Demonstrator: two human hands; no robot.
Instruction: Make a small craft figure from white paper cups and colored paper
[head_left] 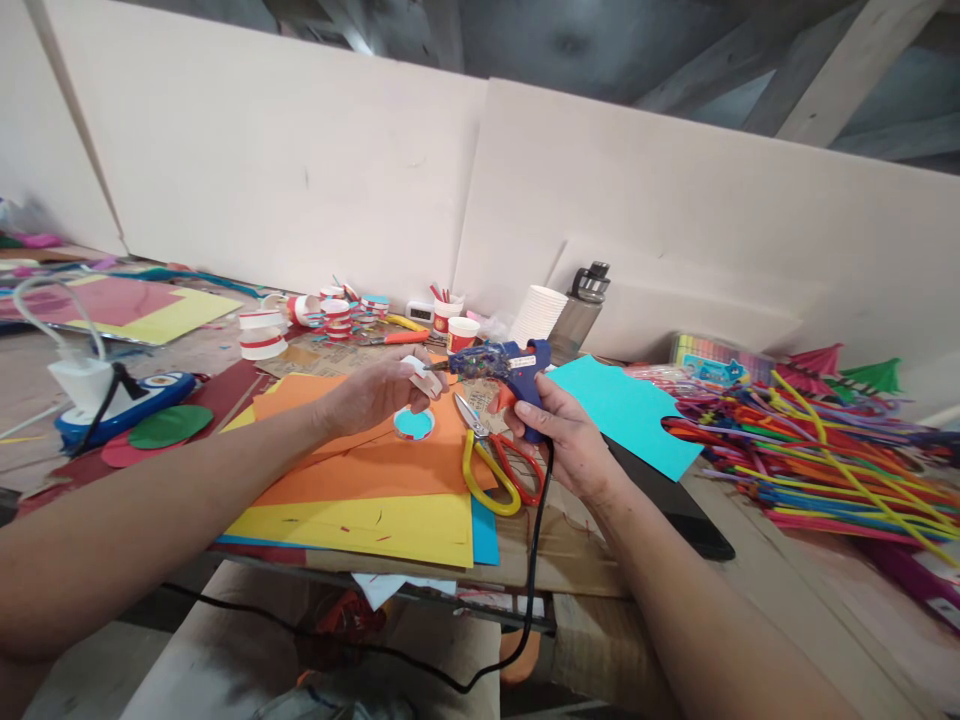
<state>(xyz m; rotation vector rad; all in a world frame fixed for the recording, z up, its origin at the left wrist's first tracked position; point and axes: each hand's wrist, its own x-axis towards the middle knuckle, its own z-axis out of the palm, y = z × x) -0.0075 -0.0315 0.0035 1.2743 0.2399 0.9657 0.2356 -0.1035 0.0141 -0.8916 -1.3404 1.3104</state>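
My right hand (559, 425) is wrapped round the handle of a blue glue gun (529, 372), a finger by its orange trigger. Its nozzle points left and meets, or nearly meets, a small white paper piece (421, 376). That piece is pinched in the fingers of my left hand (375, 400); its full shape is partly hidden. Below the nozzle lies a small round piece with a blue face and white rim (414, 424) on orange paper (330, 470). Scissors (491, 465) with yellow and red handles rest beside it, blades slightly apart.
The glue gun's black cord (534, 560) hangs over the table edge. Paper cups (463, 333) and red-striped cup pieces (337, 320) stand behind, near a bottle (583, 310). Pipe cleaners (825, 460) pile up at right beside blue paper (619, 410). A power strip (127, 405) is at left.
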